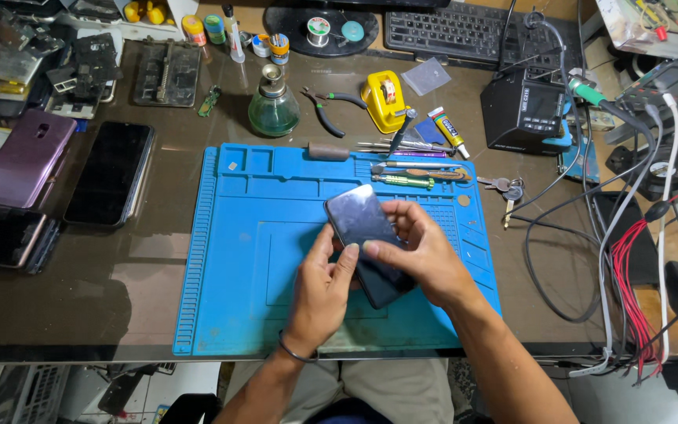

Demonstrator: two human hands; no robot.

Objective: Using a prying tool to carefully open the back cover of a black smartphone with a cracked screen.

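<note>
Above blue mat (229, 259), dark phone (366, 235) gripped between left hand (322, 290), right hand (421, 251).

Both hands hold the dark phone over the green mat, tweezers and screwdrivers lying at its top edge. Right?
Not quite: the mat is blue, not green, as the head view shows. Both the left hand and right hand do hold the dark phone, with tweezers and screwdrivers at its top edge.

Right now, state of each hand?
Left hand: closed on the dark glossy rectangular smartphone, thumb on its face.
Right hand: closed around the same smartphone from the right.
</note>
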